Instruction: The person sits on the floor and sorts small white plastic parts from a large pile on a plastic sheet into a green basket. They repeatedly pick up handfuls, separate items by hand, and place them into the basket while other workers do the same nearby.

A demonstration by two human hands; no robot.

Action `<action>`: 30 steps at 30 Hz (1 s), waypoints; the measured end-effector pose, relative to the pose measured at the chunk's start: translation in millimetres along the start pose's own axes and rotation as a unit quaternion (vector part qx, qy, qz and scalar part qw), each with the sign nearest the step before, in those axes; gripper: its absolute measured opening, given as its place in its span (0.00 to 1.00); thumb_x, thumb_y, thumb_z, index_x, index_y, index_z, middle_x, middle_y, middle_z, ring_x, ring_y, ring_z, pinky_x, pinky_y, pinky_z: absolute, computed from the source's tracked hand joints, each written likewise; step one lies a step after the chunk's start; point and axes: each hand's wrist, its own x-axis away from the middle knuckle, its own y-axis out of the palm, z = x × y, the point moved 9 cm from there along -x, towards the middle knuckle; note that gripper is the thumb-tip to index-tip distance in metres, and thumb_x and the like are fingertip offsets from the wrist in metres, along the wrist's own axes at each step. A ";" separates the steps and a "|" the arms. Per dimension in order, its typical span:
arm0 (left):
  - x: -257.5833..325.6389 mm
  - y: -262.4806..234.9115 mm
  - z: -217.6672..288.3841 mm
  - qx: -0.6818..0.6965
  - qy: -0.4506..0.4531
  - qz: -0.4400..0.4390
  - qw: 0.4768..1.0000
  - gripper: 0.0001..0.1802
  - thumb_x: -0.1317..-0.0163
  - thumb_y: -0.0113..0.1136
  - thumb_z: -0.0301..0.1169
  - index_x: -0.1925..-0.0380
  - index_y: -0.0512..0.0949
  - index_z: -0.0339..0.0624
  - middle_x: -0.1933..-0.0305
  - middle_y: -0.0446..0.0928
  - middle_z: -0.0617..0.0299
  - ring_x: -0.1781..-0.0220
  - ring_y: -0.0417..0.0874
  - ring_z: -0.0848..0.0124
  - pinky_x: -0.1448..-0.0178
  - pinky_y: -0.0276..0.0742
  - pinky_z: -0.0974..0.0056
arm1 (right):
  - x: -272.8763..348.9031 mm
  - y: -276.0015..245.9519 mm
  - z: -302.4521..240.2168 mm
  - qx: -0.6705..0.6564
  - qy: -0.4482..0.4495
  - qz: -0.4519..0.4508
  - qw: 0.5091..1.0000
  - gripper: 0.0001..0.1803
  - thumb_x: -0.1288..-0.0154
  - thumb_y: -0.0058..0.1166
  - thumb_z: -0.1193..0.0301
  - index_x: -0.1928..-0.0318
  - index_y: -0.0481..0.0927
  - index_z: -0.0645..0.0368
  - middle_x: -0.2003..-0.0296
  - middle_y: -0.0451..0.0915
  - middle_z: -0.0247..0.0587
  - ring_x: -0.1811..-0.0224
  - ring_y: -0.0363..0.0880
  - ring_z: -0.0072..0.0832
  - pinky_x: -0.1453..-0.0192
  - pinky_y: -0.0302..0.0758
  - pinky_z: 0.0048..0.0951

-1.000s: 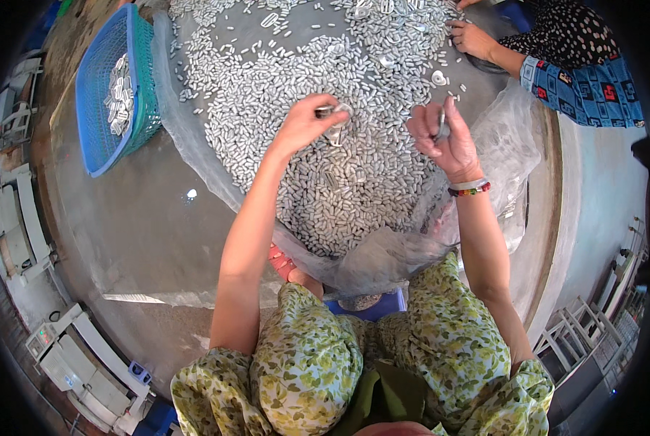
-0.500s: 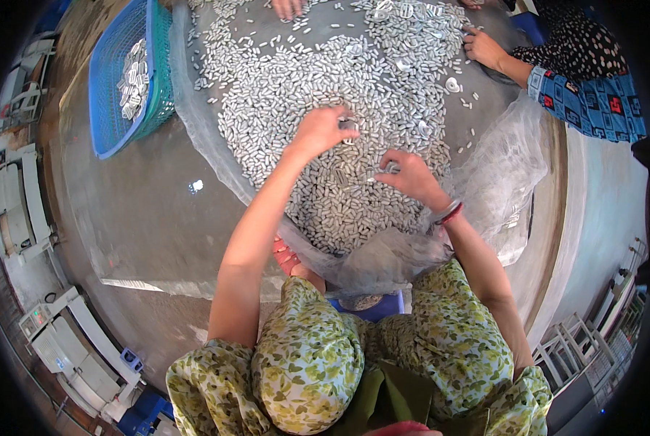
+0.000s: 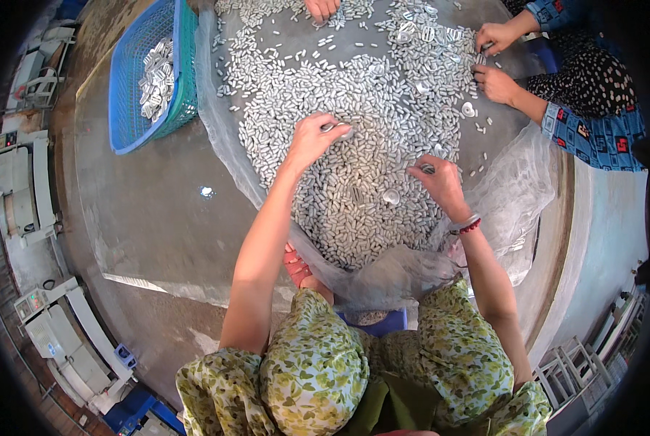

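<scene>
A broad heap of small silver metal pellets [image 3: 339, 211] lies on a translucent plastic sheet [image 3: 398, 280]. Over the heap's left middle, my left hand [image 3: 310, 144] pinches a flat silver metal piece [image 3: 344, 131] between thumb and fingers. My right hand [image 3: 443, 185], with bangles at its wrist, is closed over the heap's right side. A small silver metal piece [image 3: 428, 168] shows at its fingertips, its shape partly hidden. On the pellets between my hands rests a round silver piece [image 3: 391, 196], with a slotted metal piece [image 3: 356, 195] to its left.
At far left stands a blue basket [image 3: 119, 109], nested with a green one, holding slotted metal pieces [image 3: 156, 80]. A co-worker's hands [image 3: 496, 81] work at the heap's right edge; another person's hand [image 3: 322, 9] is at the far side. Below the sheet sits a blue container [image 3: 390, 323].
The view has shifted, and my hands have moved farther apart over the heap. The round piece now shows between them. Both of the right-hand co-worker's hands are now plainly visible.
</scene>
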 end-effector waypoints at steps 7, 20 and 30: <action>22.3 -35.3 29.2 0.048 0.054 0.066 0.995 0.12 0.56 0.67 0.32 0.79 0.74 0.37 0.75 0.70 0.63 0.71 0.72 0.66 0.67 0.67 0.66 | 41.0 74.7 -34.7 0.282 -0.187 -0.176 0.924 0.12 0.49 0.56 0.69 0.62 0.74 0.55 0.72 0.77 0.40 0.67 0.78 0.35 0.68 0.75 0.34; 79.1 62.0 -4.0 0.080 -0.046 -0.134 0.987 0.16 0.47 0.58 0.37 0.67 0.66 0.39 0.64 0.69 0.53 0.73 0.75 0.61 0.75 0.75 0.59 | 29.0 33.1 10.5 -0.643 0.213 -0.174 0.715 0.11 0.46 0.52 0.74 0.60 0.71 0.59 0.63 0.77 0.47 0.69 0.78 0.35 0.75 0.76 0.25; 67.0 58.0 0.4 0.121 -0.082 -0.155 0.977 0.09 0.43 0.53 0.34 0.72 0.66 0.42 0.70 0.70 0.56 0.74 0.76 0.64 0.78 0.71 0.63 | -15.7 -31.3 61.7 0.113 0.121 -0.051 0.985 0.18 0.49 0.58 0.62 0.58 0.78 0.56 0.69 0.80 0.46 0.65 0.78 0.37 0.59 0.74 0.36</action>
